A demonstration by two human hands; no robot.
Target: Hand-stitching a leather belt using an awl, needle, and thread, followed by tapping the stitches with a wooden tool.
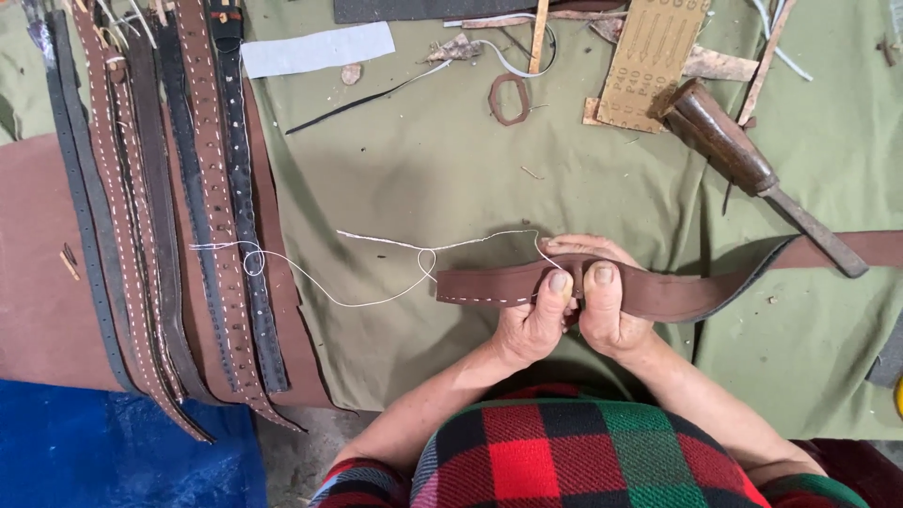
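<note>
At the far left, a row of finished belts [179, 216] hangs side by side over the edge of a green cloth [423, 169], their lengths running top to bottom. A white thread [310, 277] trails from them, loops across the cloth, and reaches the brown strap [489, 284] at centre.

The strap lies with its long axis left to right. Its cut left end points towards the belts and shows a line of white stitches along the lower edge. To the right it curves down slightly, then rises and runs off the right edge.

The left hand [531, 325] grips the strap, fingers closed, thumb pressed on its front. Just beside it, touching, the right hand [607, 315] pinches the strap the same way, thumb on top, fingers curled behind.

Above the hands lie a leather ring [510, 98] and a punched tan card [654, 58]. Right of these, a wooden-handled tool [752, 169] lies diagonally, its metal tip pointing down and right.
</note>
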